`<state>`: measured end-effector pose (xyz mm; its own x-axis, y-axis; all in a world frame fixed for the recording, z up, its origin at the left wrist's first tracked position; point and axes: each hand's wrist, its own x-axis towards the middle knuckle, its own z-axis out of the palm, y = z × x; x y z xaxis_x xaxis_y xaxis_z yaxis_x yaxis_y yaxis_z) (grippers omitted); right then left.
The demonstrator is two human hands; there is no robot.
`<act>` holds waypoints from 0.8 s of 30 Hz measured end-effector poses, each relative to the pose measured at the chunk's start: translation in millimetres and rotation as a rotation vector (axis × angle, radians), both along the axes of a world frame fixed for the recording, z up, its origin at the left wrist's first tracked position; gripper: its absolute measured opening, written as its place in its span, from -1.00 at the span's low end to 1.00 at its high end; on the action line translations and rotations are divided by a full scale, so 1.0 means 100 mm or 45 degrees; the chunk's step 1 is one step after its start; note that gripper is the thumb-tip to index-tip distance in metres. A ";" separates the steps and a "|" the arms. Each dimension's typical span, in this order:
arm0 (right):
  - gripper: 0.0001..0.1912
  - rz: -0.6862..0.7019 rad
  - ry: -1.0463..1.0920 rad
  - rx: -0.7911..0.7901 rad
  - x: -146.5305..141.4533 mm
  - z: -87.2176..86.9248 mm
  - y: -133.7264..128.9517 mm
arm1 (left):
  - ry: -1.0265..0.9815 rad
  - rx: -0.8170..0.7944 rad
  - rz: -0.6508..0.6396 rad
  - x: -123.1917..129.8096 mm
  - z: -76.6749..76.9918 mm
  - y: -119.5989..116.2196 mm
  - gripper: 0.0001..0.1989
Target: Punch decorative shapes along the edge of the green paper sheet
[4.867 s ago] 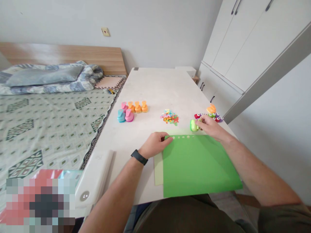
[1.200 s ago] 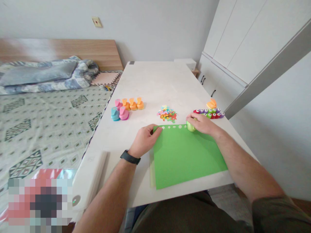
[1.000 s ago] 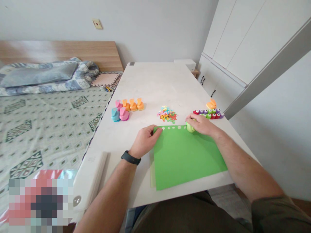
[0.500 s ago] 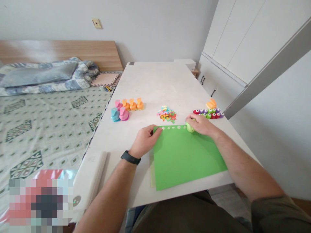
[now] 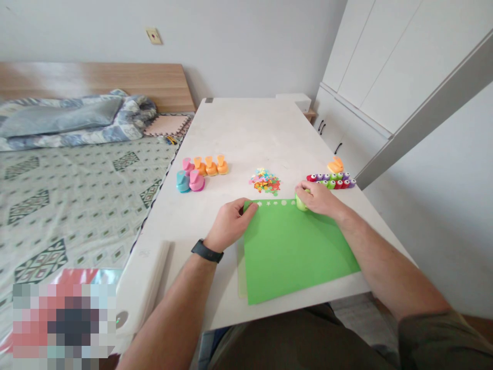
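Note:
A green paper sheet [image 5: 296,252] lies near the table's front edge, with a row of small cut-out shapes along its far edge. My left hand [image 5: 234,221] pinches the sheet's far left corner between thumb and fingers. On the far edge, right of the cut-outs, sits a light green punch [image 5: 302,201], and my right hand [image 5: 316,197] is closed on it from above. A pile of colourful paper shapes [image 5: 265,182] lies just beyond the sheet. A paler sheet [image 5: 242,272] shows beneath the green one at its left side.
Orange punches [image 5: 210,166] stand with pink and blue ones at the left. Several small coloured punches [image 5: 333,184] and an orange one [image 5: 336,165] are at the right. A long white device [image 5: 144,277] lies at the table's left front, beside the bed [image 5: 84,200].

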<state>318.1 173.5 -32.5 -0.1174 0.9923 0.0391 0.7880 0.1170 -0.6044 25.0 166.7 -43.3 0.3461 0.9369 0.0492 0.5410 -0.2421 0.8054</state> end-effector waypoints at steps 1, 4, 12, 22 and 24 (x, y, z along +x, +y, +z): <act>-0.62 -0.004 0.003 0.002 -0.01 0.00 0.00 | -0.003 -0.002 -0.001 0.00 0.00 0.00 -0.59; -0.62 -0.020 -0.002 0.018 -0.01 -0.01 -0.01 | -0.014 -0.013 -0.004 0.00 -0.01 0.00 -0.59; -0.69 -0.042 -0.017 0.048 -0.03 -0.03 0.02 | -0.029 -0.005 -0.013 -0.01 0.00 -0.02 -0.58; -0.67 -0.008 -0.045 -0.016 0.01 0.04 0.04 | -0.045 -0.004 -0.012 -0.01 0.05 -0.03 -0.59; -0.66 -0.004 -0.045 -0.009 0.01 0.04 0.04 | -0.051 -0.006 -0.017 -0.01 0.05 -0.03 -0.59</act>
